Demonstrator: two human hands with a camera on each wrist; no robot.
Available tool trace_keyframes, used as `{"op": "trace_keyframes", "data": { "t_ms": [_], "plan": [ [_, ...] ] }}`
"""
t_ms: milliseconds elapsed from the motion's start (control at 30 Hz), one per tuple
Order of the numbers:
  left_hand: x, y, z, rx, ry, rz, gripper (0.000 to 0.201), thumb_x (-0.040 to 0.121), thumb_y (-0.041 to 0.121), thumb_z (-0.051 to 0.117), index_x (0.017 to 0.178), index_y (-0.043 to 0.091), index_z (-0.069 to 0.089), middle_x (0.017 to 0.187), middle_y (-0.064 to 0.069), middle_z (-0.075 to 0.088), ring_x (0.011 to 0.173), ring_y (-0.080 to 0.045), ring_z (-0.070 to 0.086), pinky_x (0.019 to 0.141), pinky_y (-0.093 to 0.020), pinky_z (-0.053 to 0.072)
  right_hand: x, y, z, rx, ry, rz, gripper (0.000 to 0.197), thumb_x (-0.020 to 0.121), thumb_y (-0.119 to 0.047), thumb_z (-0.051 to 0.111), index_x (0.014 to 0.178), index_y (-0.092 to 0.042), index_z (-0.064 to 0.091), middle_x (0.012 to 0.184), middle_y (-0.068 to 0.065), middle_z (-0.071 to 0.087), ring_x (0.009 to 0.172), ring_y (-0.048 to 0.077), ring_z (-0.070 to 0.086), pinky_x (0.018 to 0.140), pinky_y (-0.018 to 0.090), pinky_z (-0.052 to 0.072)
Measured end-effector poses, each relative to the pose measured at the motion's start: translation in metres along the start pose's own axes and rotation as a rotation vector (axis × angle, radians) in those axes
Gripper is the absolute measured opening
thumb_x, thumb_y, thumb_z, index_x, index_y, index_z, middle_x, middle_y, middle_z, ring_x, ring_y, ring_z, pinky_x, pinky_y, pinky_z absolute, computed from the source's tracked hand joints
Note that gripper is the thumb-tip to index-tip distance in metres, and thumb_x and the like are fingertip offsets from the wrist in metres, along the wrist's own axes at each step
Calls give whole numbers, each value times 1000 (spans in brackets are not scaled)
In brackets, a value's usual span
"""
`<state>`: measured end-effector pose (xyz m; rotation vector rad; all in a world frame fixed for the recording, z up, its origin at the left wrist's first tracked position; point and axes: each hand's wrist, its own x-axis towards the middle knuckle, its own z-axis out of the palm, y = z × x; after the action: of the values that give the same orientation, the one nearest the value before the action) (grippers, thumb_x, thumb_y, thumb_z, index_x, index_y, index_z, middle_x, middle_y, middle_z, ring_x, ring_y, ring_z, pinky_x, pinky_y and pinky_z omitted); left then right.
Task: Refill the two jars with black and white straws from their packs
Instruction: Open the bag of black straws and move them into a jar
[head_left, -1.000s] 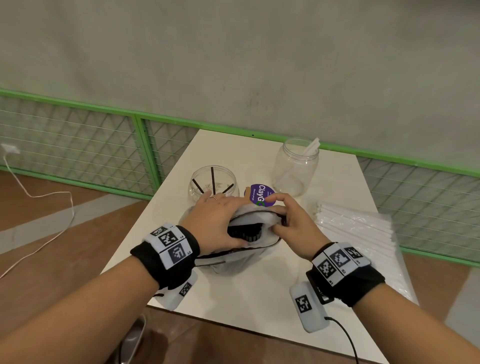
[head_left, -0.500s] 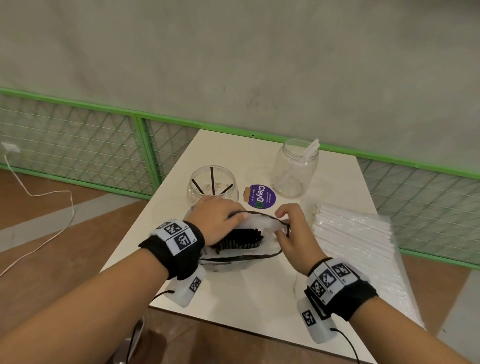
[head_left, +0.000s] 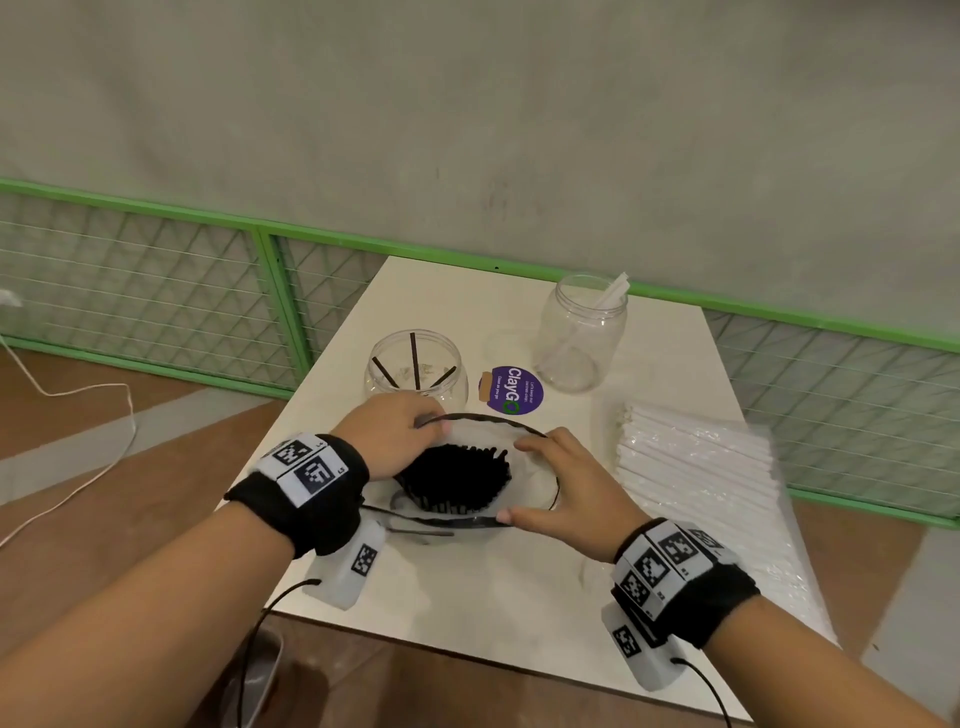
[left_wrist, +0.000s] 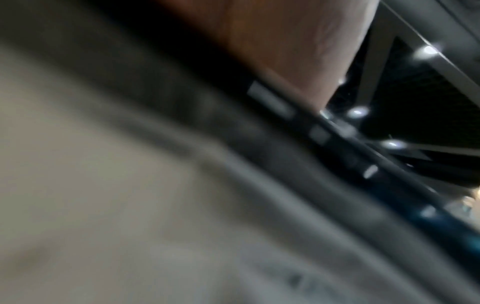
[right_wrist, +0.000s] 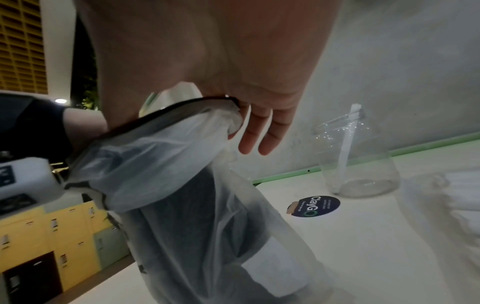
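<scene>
A translucent pack (head_left: 530, 467) with a black rim stands upright at the middle of the white table (head_left: 493, 597), its mouth wide open on a bundle of black straws (head_left: 457, 480). My left hand (head_left: 431, 423) pinches the far left rim. My right hand (head_left: 550, 478) holds the right rim, thumb near and fingers far. Behind stand a round jar (head_left: 415, 371) with three black straws and a taller jar (head_left: 582, 332) with one white straw. The white straw pack (head_left: 701, 478) lies flat on the right. In the right wrist view the pack (right_wrist: 194, 205) hangs under my palm. The left wrist view is blurred.
A purple round sticker (head_left: 511, 389) lies between the two jars. A green mesh railing (head_left: 156, 291) runs behind and beside the table, under a grey wall. A white cable (head_left: 78, 441) trails on the floor at the left. The table's near edge is just under my wrists.
My hands have drawn apart and pulled the pack's mouth from a narrow slit into a wide ring. The black straw ends now show fully.
</scene>
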<state>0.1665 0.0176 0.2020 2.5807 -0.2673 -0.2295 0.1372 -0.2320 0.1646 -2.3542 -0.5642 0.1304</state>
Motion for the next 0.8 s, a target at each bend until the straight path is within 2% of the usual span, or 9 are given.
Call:
{"op": "trace_keyframes", "data": {
  "t_ms": [100, 200, 300, 367, 433, 500, 567, 667, 800],
  "plan": [
    [-3, 4, 5, -223, 51, -27, 27, 97, 27, 46, 107, 12, 65, 107, -5, 66, 102, -22, 57, 87, -29, 40, 7, -2, 8, -7, -8, -25, 95, 56, -69, 68, 139, -32, 37, 110, -15, 36, 110, 7, 42, 98, 21, 36],
    [-4, 3, 7, -362, 117, -109, 30, 98, 22, 43, 117, 11, 62, 116, -2, 62, 109, -18, 52, 86, -21, 31, 14, -3, 14, -19, -72, -30, 96, 57, -57, 77, 141, -36, 34, 109, -11, 34, 110, 12, 40, 98, 22, 37],
    [-5, -5, 5, -459, 121, -146, 27, 98, 21, 42, 111, 13, 64, 112, 0, 63, 109, -19, 54, 94, -27, 36, 20, -5, 15, 16, -88, -22, 88, 62, -35, 86, 137, -34, 41, 103, -6, 38, 99, 14, 45, 87, 20, 39],
    [-5, -9, 2, -561, 127, -138, 25, 98, 20, 43, 103, 12, 66, 109, -6, 68, 107, -24, 58, 101, -38, 40, 24, -9, 11, 64, -74, -28, 88, 59, -34, 87, 135, -32, 44, 104, -5, 43, 98, 14, 48, 84, 20, 39],
    [-8, -10, -2, -688, 160, -136, 21, 97, 16, 46, 99, 14, 67, 110, -12, 68, 109, -25, 58, 103, -40, 40, 28, -11, 6, 105, -66, -33, 91, 53, -45, 84, 134, -33, 44, 112, -4, 47, 105, 11, 49, 91, 21, 40],
    [-11, -14, -4, -751, 154, -164, 18, 94, 13, 52, 100, 15, 68, 111, -11, 68, 109, -24, 59, 103, -38, 42, 30, -12, 2, 119, -86, -1, 91, 55, -42, 87, 135, -32, 44, 120, -5, 47, 113, 11, 47, 100, 23, 38],
    [-16, -23, -2, -726, 73, -242, 17, 93, 20, 55, 104, 16, 68, 108, -6, 68, 106, -23, 61, 97, -38, 46, 31, -8, 1, 99, -117, 53, 87, 61, -34, 88, 136, -30, 44, 116, -4, 49, 113, 13, 47, 101, 27, 38],
    [-29, -34, 3, -763, -110, -426, 16, 93, 29, 55, 102, 22, 67, 97, -1, 70, 92, -16, 62, 73, -29, 50, 31, 0, 7, 104, -176, 100, 84, 62, -35, 88, 135, -31, 47, 114, 0, 53, 112, 16, 50, 102, 33, 40],
    [-36, -40, 11, -914, -61, -460, 20, 93, 13, 53, 106, 11, 68, 102, -11, 71, 93, -22, 64, 76, -30, 54, 31, 0, 17, 161, -208, 77, 78, 62, -35, 87, 130, -40, 50, 112, 2, 57, 110, 15, 53, 102, 32, 41]
  ]
}}
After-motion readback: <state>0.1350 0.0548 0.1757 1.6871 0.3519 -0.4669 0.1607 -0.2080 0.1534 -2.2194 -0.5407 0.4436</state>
